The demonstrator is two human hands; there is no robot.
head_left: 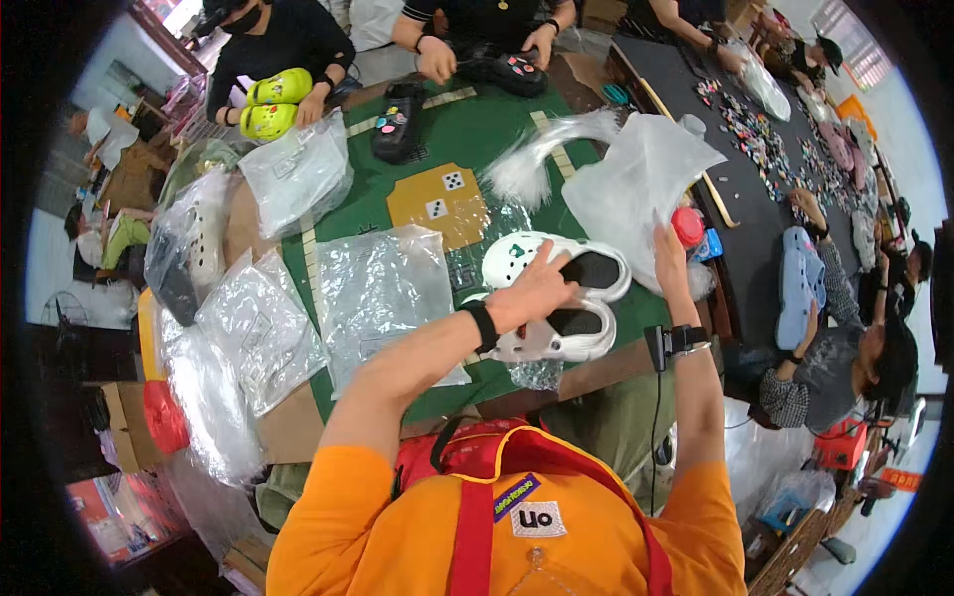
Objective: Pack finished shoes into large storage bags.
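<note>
A pair of white clogs (pixel 510 260) lies side by side on the green table in front of me, with a dark green charm on the farther one. My left hand (pixel 532 293) rests across the pair, fingers stretched and apart; it covers part of the nearer clog. To the right, my right hand (pixel 672 260) pinches the lower edge of a translucent white sheet (pixel 636 179), which spreads up and away from it. Its fingertips are partly hidden against the sheet. Just left of the clogs lies a flat clear plastic bag (pixel 383 298).
More clear bags (pixel 263 328) cover the table's left side. Black clogs (pixel 397 124) and a bundle of white strands (pixel 532 169) lie farther off. A red-lidded container (pixel 686 226) stands beside my right hand. Across the table, people handle yellow-green clogs (pixel 273 104); another on the right holds a blue clog (pixel 800 283).
</note>
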